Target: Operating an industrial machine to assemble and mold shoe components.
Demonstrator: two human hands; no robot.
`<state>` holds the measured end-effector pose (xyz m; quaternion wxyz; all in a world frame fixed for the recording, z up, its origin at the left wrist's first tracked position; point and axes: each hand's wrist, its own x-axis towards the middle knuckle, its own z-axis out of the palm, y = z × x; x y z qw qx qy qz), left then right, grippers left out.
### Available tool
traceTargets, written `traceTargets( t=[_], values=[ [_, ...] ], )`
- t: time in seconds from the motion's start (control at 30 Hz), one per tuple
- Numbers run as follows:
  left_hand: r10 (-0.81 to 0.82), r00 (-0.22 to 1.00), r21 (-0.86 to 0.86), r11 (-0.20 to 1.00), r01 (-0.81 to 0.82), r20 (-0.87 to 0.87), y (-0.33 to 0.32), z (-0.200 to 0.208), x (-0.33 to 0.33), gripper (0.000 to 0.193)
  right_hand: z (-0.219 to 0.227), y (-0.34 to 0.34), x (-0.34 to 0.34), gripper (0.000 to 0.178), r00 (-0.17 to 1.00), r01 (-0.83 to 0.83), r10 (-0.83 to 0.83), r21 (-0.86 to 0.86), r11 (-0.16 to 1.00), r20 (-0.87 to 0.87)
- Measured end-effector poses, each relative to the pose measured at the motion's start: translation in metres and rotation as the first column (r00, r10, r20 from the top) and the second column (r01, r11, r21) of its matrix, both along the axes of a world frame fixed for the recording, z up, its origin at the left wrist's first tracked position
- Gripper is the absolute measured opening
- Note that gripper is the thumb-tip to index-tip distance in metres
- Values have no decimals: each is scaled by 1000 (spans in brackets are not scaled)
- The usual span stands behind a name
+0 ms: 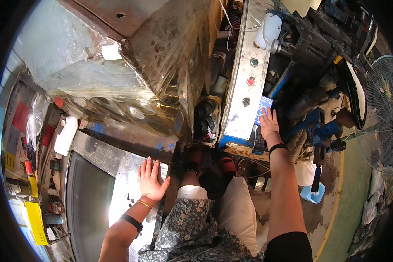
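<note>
My left hand (151, 180) lies with its fingers spread on a pale metal panel (120, 190). A dark grey screen or belt-like surface (88, 196) adjoins that panel on the left. My right hand (269, 122) stretches forward, fingers apart, over a blue label plate (263, 107) at the near end of a long white control panel (242, 87). Whether its fingertips press on the plate I cannot tell. Along the panel sit a green button (254, 62), a red button (250, 81) and a dark knob (246, 101). Neither hand holds anything.
A large metal housing wrapped in clear plastic (118, 83) fills the far left. Blue and black machinery (316, 126) stands on the right, near a round fan (380, 118). A white bottle (270, 28) rests atop the control panel. A light blue tub (313, 193) is on the floor.
</note>
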<state>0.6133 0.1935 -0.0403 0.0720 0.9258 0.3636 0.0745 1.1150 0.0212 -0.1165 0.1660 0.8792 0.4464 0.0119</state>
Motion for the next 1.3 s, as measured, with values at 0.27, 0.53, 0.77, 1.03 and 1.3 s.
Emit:
traceTargets(
  t=[0.27,0.53,0.77,1.03,1.3],
  values=[
    [9,1000,12,1000,-10,18,1,-8,-3,76,31,-13,-56,32,995,-18,59,420,908,-84],
    [28,999,9,1000,-28,37,0,-9,-7,76,241,-63,-149,21,903,-308,423,791,529,69],
    [29,997,44,999,-33,78,-3,-8,-9,75,412,-131,-35,44,767,-304,-95,490,817,634],
    [68,996,-34,997,-66,59,-3,-2,-9,77,400,-138,5,96,891,431,-435,535,727,-128],
    [61,996,-32,998,-59,67,-7,-5,-8,76,397,-130,-6,91,850,470,-515,601,646,-111]
  ],
)
